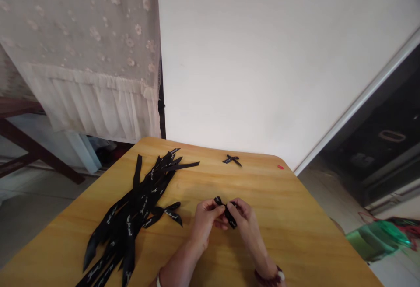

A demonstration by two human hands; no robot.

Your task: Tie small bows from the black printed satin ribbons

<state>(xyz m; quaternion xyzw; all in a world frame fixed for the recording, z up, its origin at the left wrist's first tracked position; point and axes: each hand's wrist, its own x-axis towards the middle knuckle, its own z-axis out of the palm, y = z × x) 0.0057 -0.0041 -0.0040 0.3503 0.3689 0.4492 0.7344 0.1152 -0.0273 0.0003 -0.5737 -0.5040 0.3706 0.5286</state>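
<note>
Between my two hands is a black ribbon with white lettering, looped and gathered at its middle. My left hand pinches it from the left, thumb and fingers pressed together near a loop that sticks up. From the other side my right hand grips the ribbon, its thumb on the gathered part. The fingertips hide the centre, so I cannot tell whether a knot is there. A finished-looking black bow lies at the table's far side. To the left spreads a pile of black printed ribbons.
The wooden table stands against a white panel. A small red piece lies near its far right corner. Lace curtain hangs behind on the left. A green translucent object is beyond the right edge.
</note>
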